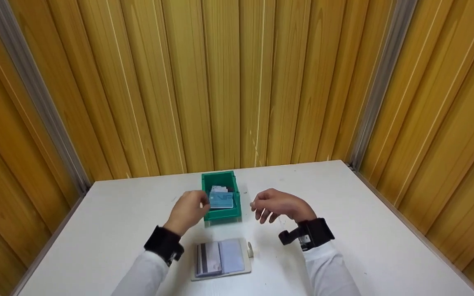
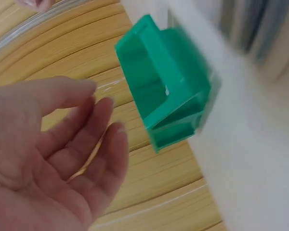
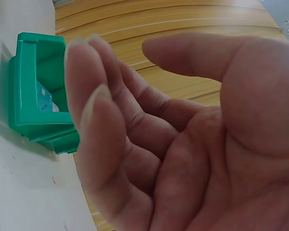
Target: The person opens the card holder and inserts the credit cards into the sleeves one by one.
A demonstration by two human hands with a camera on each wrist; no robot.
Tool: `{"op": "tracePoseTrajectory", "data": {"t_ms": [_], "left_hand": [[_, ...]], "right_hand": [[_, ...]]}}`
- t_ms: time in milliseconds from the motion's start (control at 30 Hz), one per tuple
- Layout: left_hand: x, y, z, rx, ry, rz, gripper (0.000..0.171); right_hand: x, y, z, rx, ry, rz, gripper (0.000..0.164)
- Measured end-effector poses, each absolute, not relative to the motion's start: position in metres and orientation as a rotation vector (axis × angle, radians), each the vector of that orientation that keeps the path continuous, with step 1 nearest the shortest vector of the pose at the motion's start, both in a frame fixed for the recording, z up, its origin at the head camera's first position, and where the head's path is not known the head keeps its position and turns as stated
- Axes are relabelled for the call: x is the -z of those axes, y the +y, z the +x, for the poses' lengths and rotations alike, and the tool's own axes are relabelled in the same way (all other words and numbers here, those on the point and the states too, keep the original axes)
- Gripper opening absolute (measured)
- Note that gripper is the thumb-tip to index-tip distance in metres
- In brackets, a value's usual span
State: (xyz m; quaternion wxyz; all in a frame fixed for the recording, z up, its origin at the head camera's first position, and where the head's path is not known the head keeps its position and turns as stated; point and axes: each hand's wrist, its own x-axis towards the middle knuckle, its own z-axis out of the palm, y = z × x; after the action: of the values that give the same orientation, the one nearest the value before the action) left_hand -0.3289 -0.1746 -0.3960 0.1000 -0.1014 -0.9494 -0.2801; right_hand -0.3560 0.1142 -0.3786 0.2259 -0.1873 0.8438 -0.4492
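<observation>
Both hands hang above the white bench (image 1: 97, 230), and neither holds anything. The fingers of the left hand (image 1: 187, 209) are loosely bent, the thumb apart from the fingertips by a narrow gap; this hand is just beside the left wall of the green plastic open-topped bin (image 1: 222, 214), not touching it in the left wrist view. The fingers of the right hand (image 1: 285, 205) are likewise relaxed and curved, with a wider gap to the thumb; this hand is to the right of the bin.

Contents of bin: a blue rectangular card printed "VIP" (image 1: 222, 199) lies uppermost at the front, with white printed cards (image 1: 219, 188) behind it. Their number cannot be told.

Nearer the person, a cream-covered card holder with clear plastic pockets (image 1: 247, 265) lies spread flat on the bench. A pale card with a dark stripe (image 1: 212, 259) shows in its left page; whether the right page is filled cannot be told.

Judgement: cards are best taken singly, pinched by the edge, since flat ones may cling together. For insertion, one hand should steady the holder and spread the pocket mouth while the other feeds the card in squarely; a tilted corner could snag the plastic.
</observation>
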Motion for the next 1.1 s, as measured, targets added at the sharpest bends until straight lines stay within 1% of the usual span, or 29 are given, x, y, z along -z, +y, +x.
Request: {"op": "tracePoseTrajectory", "data": {"t_ms": [100,200,400,500,600,833,967,1100], "left_hand": [[0.386,-0.161,-0.352,0.637,-2.846,-0.378,0.015],[0.386,-0.151,-0.373,0.468,-2.940,-0.416,0.021],[0.406,-0.145,-0.404,0.030,-3.047,-0.484,0.015],[0.415,-0.147,-0.413,-0.107,-3.051,-0.466,0.019],[0.422,-0.150,-0.419,-0.119,-3.053,-0.431,0.024],[0.432,-0.150,-0.426,-0.034,-2.984,-0.416,0.020],[0.435,-0.145,-0.431,0.015,-2.957,-0.431,0.019],[0.439,-0.140,-0.437,0.054,-2.944,-0.436,0.024]], "right_hand": [[0.381,0.113,-0.354,1.231,2.318,-0.512,0.026],[0.383,0.111,-0.351,1.232,2.307,-0.517,0.024],[0.384,0.109,-0.348,1.247,2.295,-0.524,0.023],[0.381,0.109,-0.349,1.242,2.310,-0.526,0.024],[0.377,0.111,-0.352,1.241,2.322,-0.523,0.024],[0.374,0.117,-0.357,1.231,2.316,-0.505,0.028],[0.376,0.121,-0.360,1.230,2.328,-0.489,0.026],[0.380,0.124,-0.362,1.226,2.327,-0.486,0.023]]}}
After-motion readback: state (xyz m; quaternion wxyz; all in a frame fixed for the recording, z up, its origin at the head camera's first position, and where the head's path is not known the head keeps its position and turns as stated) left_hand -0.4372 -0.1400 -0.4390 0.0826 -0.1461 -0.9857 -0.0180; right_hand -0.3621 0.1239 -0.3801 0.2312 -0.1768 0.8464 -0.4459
